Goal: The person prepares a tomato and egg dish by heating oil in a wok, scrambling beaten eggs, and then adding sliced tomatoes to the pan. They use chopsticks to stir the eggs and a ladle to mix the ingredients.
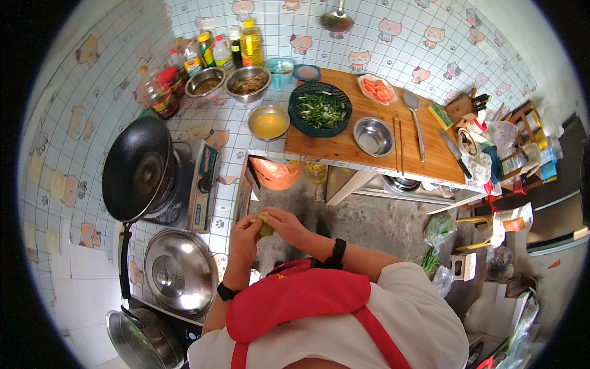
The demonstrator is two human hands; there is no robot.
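Note:
Just in front of my red apron, my left hand (246,233) and my right hand (286,226) meet over the floor gap. Between their fingers they both grip a small yellow-green item (266,227), too small to identify. To the left a black wok (138,170) sits tilted on a portable gas stove (203,184). Ahead are a metal bowl of yellow liquid, perhaps beaten egg (269,123), a dark green basket of chopped green vegetables (321,110), an empty metal bowl (374,136), and a plate of sliced tomatoes (378,90).
On the wooden board (428,143) lie chopsticks (398,145), a spatula (417,124) and a knife (454,152). Bottles (251,44) and two metal bowls of food (248,84) stand back left. A metal lid (181,272) and a pot (145,339) are lower left. Bagged greens (438,230) lie right.

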